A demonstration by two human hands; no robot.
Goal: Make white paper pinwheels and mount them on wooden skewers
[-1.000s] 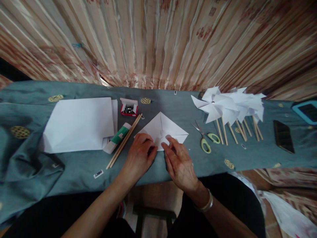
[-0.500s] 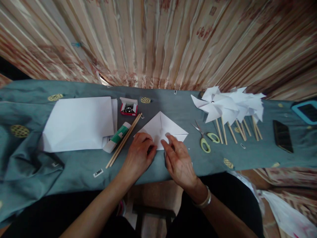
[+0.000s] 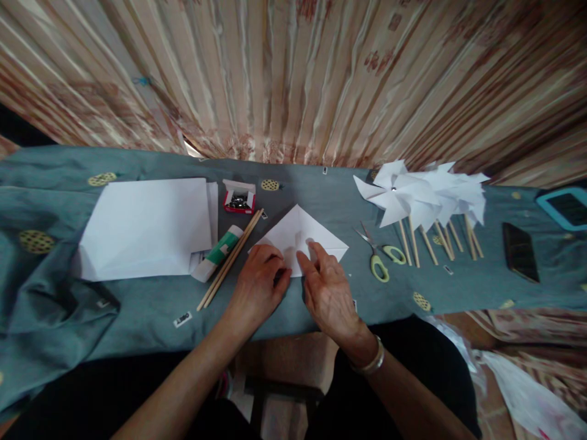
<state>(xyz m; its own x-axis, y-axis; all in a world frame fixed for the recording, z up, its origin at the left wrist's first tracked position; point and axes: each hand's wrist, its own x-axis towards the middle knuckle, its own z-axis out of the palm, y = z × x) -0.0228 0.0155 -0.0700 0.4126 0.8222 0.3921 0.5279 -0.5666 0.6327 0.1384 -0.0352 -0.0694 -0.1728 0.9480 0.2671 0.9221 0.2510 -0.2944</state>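
Observation:
A square of white paper (image 3: 297, 227) lies cornerwise on the cloth in front of me, with crease or cut lines running from its corners. My left hand (image 3: 262, 278) rests on its lower left side, fingers curled and closed at the paper, which it grips against the cloth. My right hand (image 3: 328, 284) is over the lower right side with its fingers stretched out towards the paper's middle, holding nothing. The lower corner is hidden between the hands. Scissors (image 3: 378, 267) with green handles lie open right of the paper.
Left of the hands are wooden sticks (image 3: 232, 260), a glue stick (image 3: 215, 253), a small red box of metal pins (image 3: 239, 200) and a white paper stack (image 3: 147, 229). Paper pinwheels (image 3: 413, 192) on sticks, a dark phone (image 3: 520, 252) and a blue-framed device (image 3: 566, 206) lie right.
My right hand has shifted slightly, its fingers moving a little up and left over the paper. My left hand and the paper stay nearly where they were.

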